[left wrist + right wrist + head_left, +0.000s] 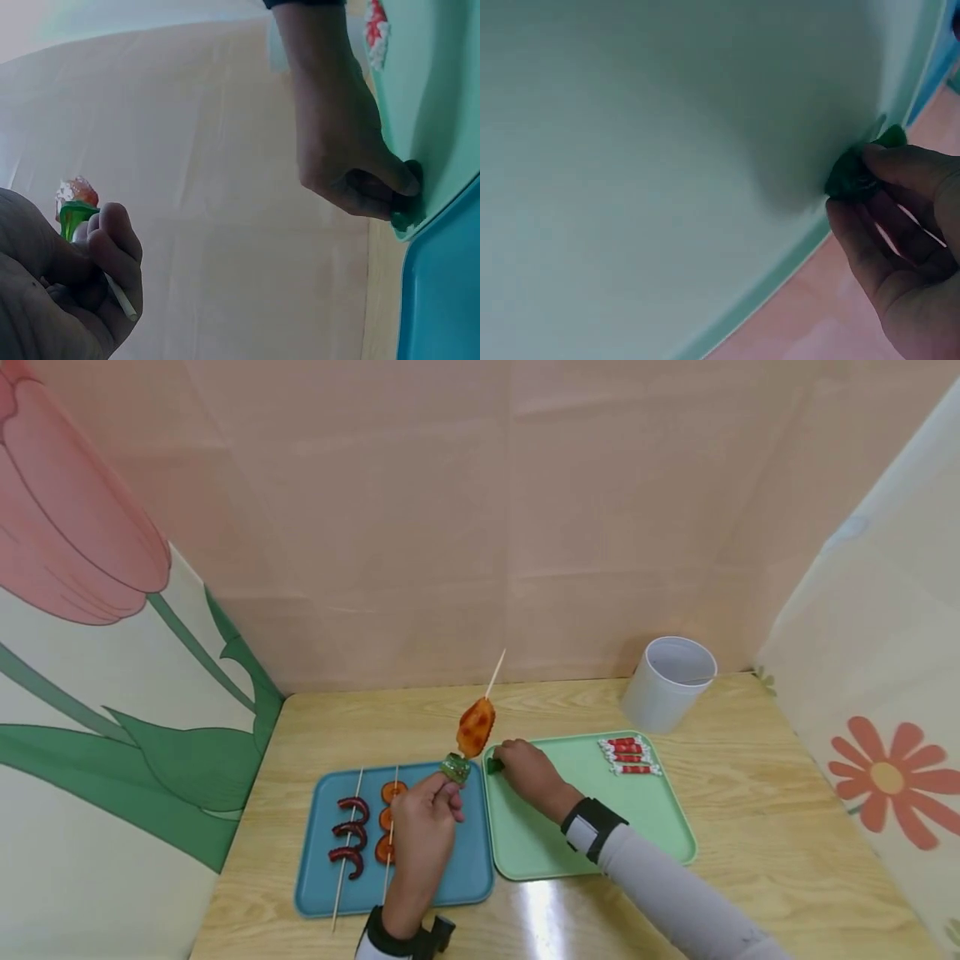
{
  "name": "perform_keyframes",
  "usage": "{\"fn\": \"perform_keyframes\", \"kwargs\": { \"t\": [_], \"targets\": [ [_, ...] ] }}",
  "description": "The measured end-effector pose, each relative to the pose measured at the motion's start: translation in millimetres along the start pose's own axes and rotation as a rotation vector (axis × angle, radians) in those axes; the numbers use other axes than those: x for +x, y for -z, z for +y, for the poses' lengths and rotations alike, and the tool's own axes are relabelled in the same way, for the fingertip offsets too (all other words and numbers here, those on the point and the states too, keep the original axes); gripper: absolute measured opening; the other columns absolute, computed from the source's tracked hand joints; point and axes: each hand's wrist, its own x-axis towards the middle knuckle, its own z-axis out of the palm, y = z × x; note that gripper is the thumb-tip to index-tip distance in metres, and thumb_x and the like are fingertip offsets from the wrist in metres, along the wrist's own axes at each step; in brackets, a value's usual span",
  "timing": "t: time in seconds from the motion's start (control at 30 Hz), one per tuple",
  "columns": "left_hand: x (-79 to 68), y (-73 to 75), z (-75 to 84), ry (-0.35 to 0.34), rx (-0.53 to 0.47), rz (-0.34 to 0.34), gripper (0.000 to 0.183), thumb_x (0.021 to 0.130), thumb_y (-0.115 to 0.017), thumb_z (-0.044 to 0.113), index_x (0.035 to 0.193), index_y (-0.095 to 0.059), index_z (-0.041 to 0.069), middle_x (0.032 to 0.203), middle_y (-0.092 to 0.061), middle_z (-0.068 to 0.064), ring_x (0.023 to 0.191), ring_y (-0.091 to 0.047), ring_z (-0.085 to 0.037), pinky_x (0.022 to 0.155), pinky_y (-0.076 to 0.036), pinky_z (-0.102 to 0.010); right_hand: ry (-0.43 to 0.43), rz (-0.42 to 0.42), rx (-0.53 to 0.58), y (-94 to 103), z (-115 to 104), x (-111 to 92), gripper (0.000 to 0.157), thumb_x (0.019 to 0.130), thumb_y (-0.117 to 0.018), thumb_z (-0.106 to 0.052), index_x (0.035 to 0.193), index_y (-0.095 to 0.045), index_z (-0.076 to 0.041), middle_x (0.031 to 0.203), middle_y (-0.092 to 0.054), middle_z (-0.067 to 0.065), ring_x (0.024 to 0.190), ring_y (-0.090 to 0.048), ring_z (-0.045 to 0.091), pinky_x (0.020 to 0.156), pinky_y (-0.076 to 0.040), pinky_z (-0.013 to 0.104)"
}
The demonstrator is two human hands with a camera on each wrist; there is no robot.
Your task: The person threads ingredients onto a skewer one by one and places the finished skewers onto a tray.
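Note:
My left hand grips a wooden skewer, which tilts up and to the right. On it sit an orange-brown piece like a chicken wing and, just above my fingers, a green pepper-like piece. My right hand reaches into the back left corner of the light green tray. Its thumb and fingers pinch a dark green piece at that corner; the grip partly hides this piece. In the left wrist view, the lower end of the stick pokes out of my left hand.
A blue tray adjoins the green one. It bears a skewer of dark red curled pieces and one of orange round slices. Several red-and-white wrapped sticks lie in the green tray. Behind it stands a white cup.

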Motion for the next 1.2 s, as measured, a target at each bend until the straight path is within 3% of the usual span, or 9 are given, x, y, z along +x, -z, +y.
{"fn": "perform_keyframes", "kwargs": {
  "t": [0.17, 0.4, 0.5, 0.67, 0.87, 1.2],
  "targets": [
    [-1.1, 0.5, -4.7, 0.010, 0.010, 0.002, 0.027, 0.093, -0.059, -0.013, 0.079, -0.074, 0.004, 0.062, -0.064, -0.003, 0.049, -0.060, -0.004, 0.046, -0.053, -0.020, -0.059, 0.061, 0.134, 26.3, 0.1, 0.6, 0.020, 0.089, -0.077, -0.006, 0.109, -0.077, -0.008, 0.096, -0.071, 0.006, 0.085, -0.068, 0.020, 0.073, -0.060, 0.035],
    [-2.7, -0.6, -12.5, 0.038, 0.017, -0.041, 0.027, 0.096, -0.061, -0.008, 0.076, -0.072, 0.007, 0.063, -0.064, -0.005, 0.050, -0.059, -0.003, 0.046, -0.053, -0.021, -0.163, 0.145, 0.422, 104.1, -9.5, 4.2, 0.030, 0.097, -0.071, -0.011, 0.126, -0.071, -0.006, 0.114, -0.070, 0.012, 0.102, -0.072, 0.028, 0.085, -0.063, 0.042],
    [-3.8, -3.0, -14.8, 0.056, 0.011, -0.065, 0.027, 0.095, -0.061, -0.009, 0.076, -0.072, 0.007, 0.063, -0.064, -0.006, 0.049, -0.059, -0.003, 0.046, -0.052, -0.021, -0.157, 0.213, 0.460, 134.3, -14.6, 2.0, 0.032, 0.097, -0.071, -0.013, 0.128, -0.070, -0.008, 0.119, -0.072, 0.011, 0.105, -0.073, 0.029, 0.088, -0.062, 0.045],
    [-6.2, -7.9, -18.5, 0.025, 0.029, -0.082, 0.027, 0.093, -0.062, -0.010, 0.075, -0.072, 0.006, 0.060, -0.061, -0.003, 0.048, -0.056, -0.001, 0.045, -0.050, -0.020, -0.141, 0.295, 0.485, 171.7, -23.3, -5.0, 0.032, 0.095, -0.074, -0.018, 0.125, -0.072, -0.009, 0.117, -0.076, 0.010, 0.105, -0.074, 0.026, 0.090, -0.062, 0.045],
    [-8.7, -12.1, -22.0, 0.002, 0.054, -0.098, 0.028, 0.093, -0.062, -0.010, 0.074, -0.071, 0.008, 0.059, -0.060, -0.001, 0.048, -0.054, 0.002, 0.044, -0.048, -0.018, -0.101, 0.327, 0.472, 191.9, -31.4, -13.2, 0.032, 0.093, -0.075, -0.013, 0.124, -0.073, -0.005, 0.116, -0.075, 0.012, 0.104, -0.074, 0.027, 0.088, -0.062, 0.044],
    [-8.8, -12.6, -22.4, -0.010, 0.109, -0.118, 0.029, 0.093, -0.063, -0.010, 0.072, -0.071, 0.009, 0.059, -0.060, 0.001, 0.049, -0.053, 0.003, 0.046, -0.047, -0.017, -0.034, 0.432, 0.372, 197.1, -38.5, -15.0, 0.029, 0.089, -0.078, -0.008, 0.118, -0.074, -0.004, 0.110, -0.075, 0.011, 0.098, -0.075, 0.027, 0.081, -0.064, 0.041]
  ]
}}
